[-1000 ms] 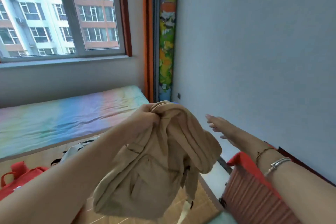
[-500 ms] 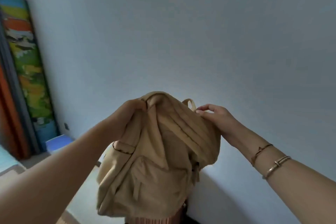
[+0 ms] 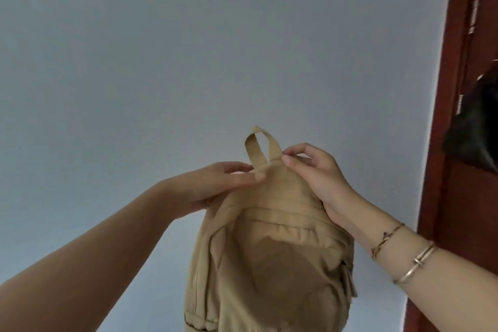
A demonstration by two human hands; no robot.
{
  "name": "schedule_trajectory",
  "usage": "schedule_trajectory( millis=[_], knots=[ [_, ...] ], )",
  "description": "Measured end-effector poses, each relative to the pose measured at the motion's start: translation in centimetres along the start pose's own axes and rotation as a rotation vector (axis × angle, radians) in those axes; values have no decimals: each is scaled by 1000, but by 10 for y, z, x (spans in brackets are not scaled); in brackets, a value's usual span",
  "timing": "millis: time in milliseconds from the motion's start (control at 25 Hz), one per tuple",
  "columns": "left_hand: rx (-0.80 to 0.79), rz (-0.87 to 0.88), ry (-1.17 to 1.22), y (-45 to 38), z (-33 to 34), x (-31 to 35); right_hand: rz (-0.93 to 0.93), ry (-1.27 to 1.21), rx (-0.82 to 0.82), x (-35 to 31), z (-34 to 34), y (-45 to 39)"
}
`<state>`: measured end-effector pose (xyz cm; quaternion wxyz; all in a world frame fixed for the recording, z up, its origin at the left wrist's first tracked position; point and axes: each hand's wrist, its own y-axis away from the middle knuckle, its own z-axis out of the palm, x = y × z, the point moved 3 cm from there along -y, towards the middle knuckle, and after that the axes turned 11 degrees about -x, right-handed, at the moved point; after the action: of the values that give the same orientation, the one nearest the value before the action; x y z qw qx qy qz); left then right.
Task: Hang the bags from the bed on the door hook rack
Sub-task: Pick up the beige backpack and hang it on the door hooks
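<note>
A tan canvas backpack (image 3: 272,259) hangs in the air in front of a pale wall, its front pocket facing me and its top loop handle (image 3: 260,147) standing upright. My left hand (image 3: 215,183) grips the bag's top edge from the left, thumb on the front just below the loop. My right hand (image 3: 315,172) holds the top from the right, thumb and fingertips pinching the fabric at the loop's right base. The hook rack itself is not visible.
A dark red-brown door and frame (image 3: 463,89) fill the right edge. A black bag (image 3: 477,132) hangs against the door at mid height. The pale blue-grey wall (image 3: 188,48) spans the rest of the view.
The view swung right from the bed and window to the wall and door. My right hand came onto the backpack's top, both hands raised it, and the loop handle now stands free.
</note>
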<state>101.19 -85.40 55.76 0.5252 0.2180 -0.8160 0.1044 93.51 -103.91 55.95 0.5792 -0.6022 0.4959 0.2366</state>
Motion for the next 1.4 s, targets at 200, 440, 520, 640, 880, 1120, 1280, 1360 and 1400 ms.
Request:
schedule_trajectory(
  millis=[200,440,520,640,880,1120,1280,1360,1400],
  knots=[
    [-45,331,-24,-148,27,62,27,255,350,-7,-121,2],
    [-274,660,183,-260,138,157,426,472,306,-21,-253,72],
    [-371,740,213,-288,178,189,423,279,434,-29,-298,97],
    [-407,837,232,-326,230,242,409,397,546,-51,-372,125],
    [-388,962,252,-386,283,351,533,677,683,-104,-499,122],
    [-458,824,22,-451,298,419,-14,767,949,-180,-572,91],
    [-643,872,-14,-488,321,442,-51,886,813,-195,-593,45],
    [-745,962,138,-496,318,460,-79,946,775,-196,-597,22],
    [-743,992,137,-501,315,470,-93,980,779,-199,-602,12]
  ],
)
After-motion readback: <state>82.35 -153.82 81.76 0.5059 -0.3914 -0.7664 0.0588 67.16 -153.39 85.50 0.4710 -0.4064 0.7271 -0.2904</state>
